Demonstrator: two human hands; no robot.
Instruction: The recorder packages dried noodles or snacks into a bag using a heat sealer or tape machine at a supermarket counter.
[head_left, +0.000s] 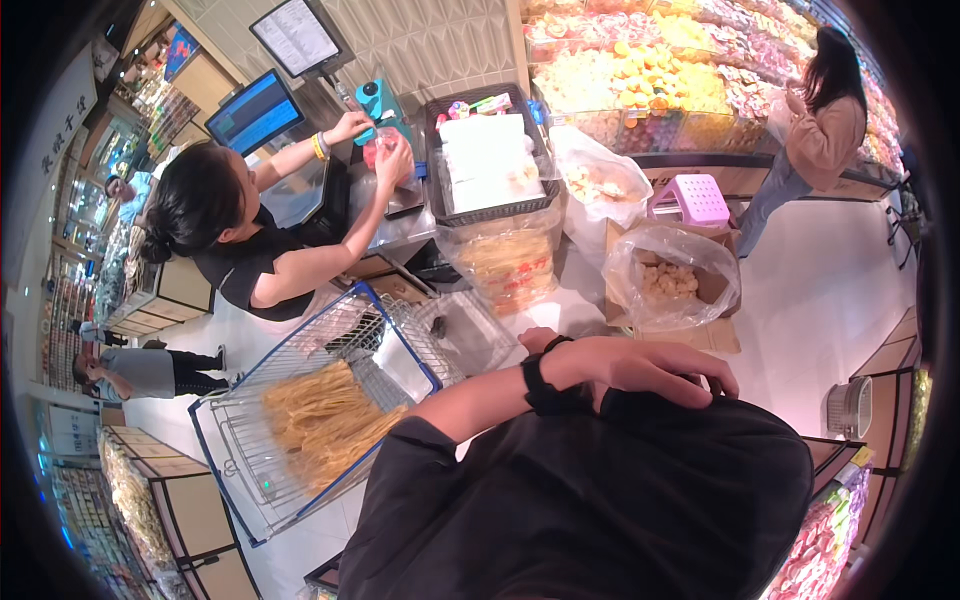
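My forearms are crossed in front of my black shirt. With a black watch at its wrist, my left hand (660, 371) rests on my right sleeve, thumb and fingers loosely bent and apart. Only a small part of my right hand (536, 339) shows beyond the left wrist; its fingers are mostly hidden. A wire shopping cart (300, 517) at left holds dried yellowish strips (322, 420). Ahead are a clear bag of similar strips (506, 262) and a lined cardboard box (724, 262) of pale, lumpy pieces (667, 280).
A person (277, 262) at the counter handles a red package (386, 146) beside a teal device (375, 105). A black basket (487, 217), white sack (600, 180) and pink stool (694, 199) stand ahead. Another person (825, 135) stands by the candy bins (660, 82).
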